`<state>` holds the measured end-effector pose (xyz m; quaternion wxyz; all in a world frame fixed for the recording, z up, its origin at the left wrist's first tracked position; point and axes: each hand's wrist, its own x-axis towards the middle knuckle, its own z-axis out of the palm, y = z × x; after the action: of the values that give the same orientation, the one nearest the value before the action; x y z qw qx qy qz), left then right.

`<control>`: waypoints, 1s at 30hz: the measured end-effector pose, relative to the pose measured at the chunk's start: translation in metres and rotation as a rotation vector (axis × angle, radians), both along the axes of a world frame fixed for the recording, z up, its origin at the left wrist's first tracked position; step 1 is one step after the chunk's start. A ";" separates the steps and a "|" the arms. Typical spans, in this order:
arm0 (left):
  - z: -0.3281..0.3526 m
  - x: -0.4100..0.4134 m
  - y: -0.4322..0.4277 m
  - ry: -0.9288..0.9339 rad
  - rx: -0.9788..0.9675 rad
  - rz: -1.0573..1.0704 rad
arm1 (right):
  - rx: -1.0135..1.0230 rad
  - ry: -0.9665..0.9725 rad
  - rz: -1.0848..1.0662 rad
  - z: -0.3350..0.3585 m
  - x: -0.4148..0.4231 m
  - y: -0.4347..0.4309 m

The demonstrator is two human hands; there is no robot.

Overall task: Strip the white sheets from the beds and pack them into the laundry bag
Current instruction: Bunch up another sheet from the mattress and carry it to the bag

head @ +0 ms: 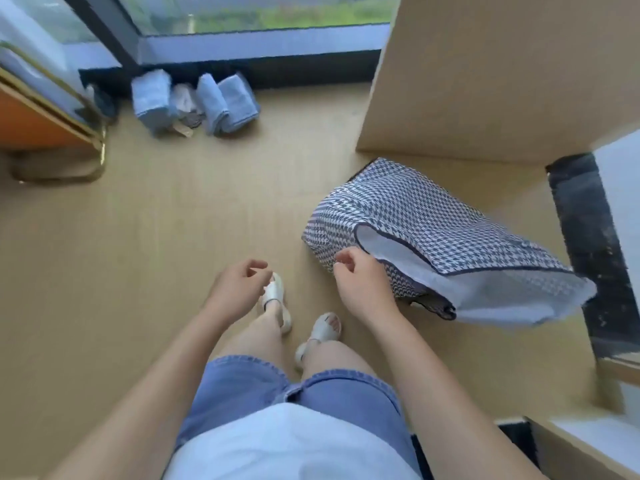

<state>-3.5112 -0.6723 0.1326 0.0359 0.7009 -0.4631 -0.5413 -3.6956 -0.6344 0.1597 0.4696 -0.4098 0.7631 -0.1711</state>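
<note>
1. White top, bottom edge of view, nearest the camera.
2. Denim shorts, blue, just past the top, with 2 bare legs below them.
3. 2 white sandals, 1 on each foot: left sandal set further forward, right sandal nearer. Both stand on the floor.
4. Left hand: held above the left sandal, fingers loosely curled, nothing in them.
5. Right hand: back of the hand up and fingers curled, overlapping the near side of the bag just below its rim. Whether the fingertips pinch the fabric cannot be told.
6. Laundry bag: blue-and-white houndstooth with dark trim and a pale lining. It lies slumped on the floor to the person's right, mouth gaping toward the lower right; only lining shows inside.
7. Floor: pale tan.
8. Wooden panel: light tan, upper right, just behind the bag.
9. Dark post: black, at the right, beside the bag's mouth.
10. Folded towels: pale blue, grouped on the floor against the window base, with a whitish item between them.
11. Orange furniture: far left, on a brass-coloured frame.
12. Window: top of view, dark frame, greenery beyond.
</note>
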 end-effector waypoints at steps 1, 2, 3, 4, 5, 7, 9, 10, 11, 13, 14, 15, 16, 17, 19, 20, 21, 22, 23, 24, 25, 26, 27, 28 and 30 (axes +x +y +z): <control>0.006 0.017 0.010 -0.007 -0.022 0.034 | -0.017 0.008 0.087 0.003 0.015 -0.001; 0.011 0.032 0.017 -0.025 -0.039 0.041 | -0.033 0.018 0.157 0.007 0.026 -0.001; 0.016 0.049 0.025 -0.045 -0.059 0.054 | -0.050 0.033 0.227 0.011 0.042 -0.001; 0.022 0.069 0.035 -0.061 -0.080 0.078 | -0.068 0.051 0.301 0.015 0.061 -0.002; 0.028 0.090 0.044 -0.069 -0.099 0.103 | -0.088 0.070 0.365 0.019 0.081 -0.005; 0.037 0.132 0.065 -0.097 -0.119 0.151 | -0.125 0.098 0.479 0.026 0.125 -0.009; 0.044 0.177 0.088 -0.111 -0.140 0.210 | -0.149 0.126 0.606 0.029 0.177 -0.011; 0.047 0.201 0.100 -0.100 -0.151 0.255 | -0.162 0.134 0.679 0.029 0.205 -0.012; 0.051 0.225 0.112 -0.085 -0.156 0.305 | -0.173 0.135 0.747 0.029 0.235 -0.011; 0.057 0.280 0.135 -0.080 -0.166 0.396 | -0.193 0.127 0.857 0.030 0.300 -0.007; 0.058 0.310 0.148 -0.089 -0.171 0.439 | -0.199 0.124 0.905 0.031 0.333 -0.003; 0.058 0.340 0.160 -0.099 -0.181 0.483 | -0.202 0.122 0.951 0.032 0.367 0.001; 0.057 0.370 0.174 -0.104 -0.193 0.530 | -0.200 0.119 1.001 0.032 0.400 0.007; 0.056 0.399 0.187 -0.106 -0.199 0.581 | -0.195 0.108 1.050 0.031 0.431 0.014; 0.054 0.453 0.212 -0.123 -0.196 0.672 | -0.184 0.070 1.130 0.030 0.491 0.026; 0.054 0.477 0.222 -0.133 -0.195 0.720 | -0.185 0.061 1.176 0.029 0.518 0.031; 0.053 0.497 0.230 -0.141 -0.192 0.774 | -0.189 0.062 1.226 0.030 0.543 0.036; 0.053 0.516 0.238 -0.142 -0.195 0.832 | -0.192 0.068 1.276 0.031 0.567 0.039; 0.052 0.534 0.243 -0.136 -0.195 0.887 | -0.191 0.075 1.322 0.032 0.591 0.041; 0.051 0.550 0.248 -0.124 -0.195 0.934 | -0.196 0.080 1.363 0.033 0.615 0.043; 0.049 0.566 0.252 -0.109 -0.185 0.972 | -0.205 0.087 1.402 0.034 0.638 0.043; 0.048 0.581 0.255 -0.095 -0.172 1.004 | -0.215 0.096 1.441 0.035 0.661 0.043; 0.046 0.597 0.257 -0.079 -0.164 1.039 | -0.221 0.105 1.480 0.035 0.683 0.041; 0.044 0.614 0.257 -0.070 -0.163 1.075 | -0.221 0.114 1.518 0.035 0.706 0.038; 0.040 0.649 0.254 -0.063 -0.168 1.145 | -0.214 0.139 1.580 0.031 0.750 0.027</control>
<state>-2.8624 -0.4185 0.1727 0.3645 0.8503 -0.0526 -0.3759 -2.9457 -0.6077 0.1908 0.3616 -0.8816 0.2542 0.1655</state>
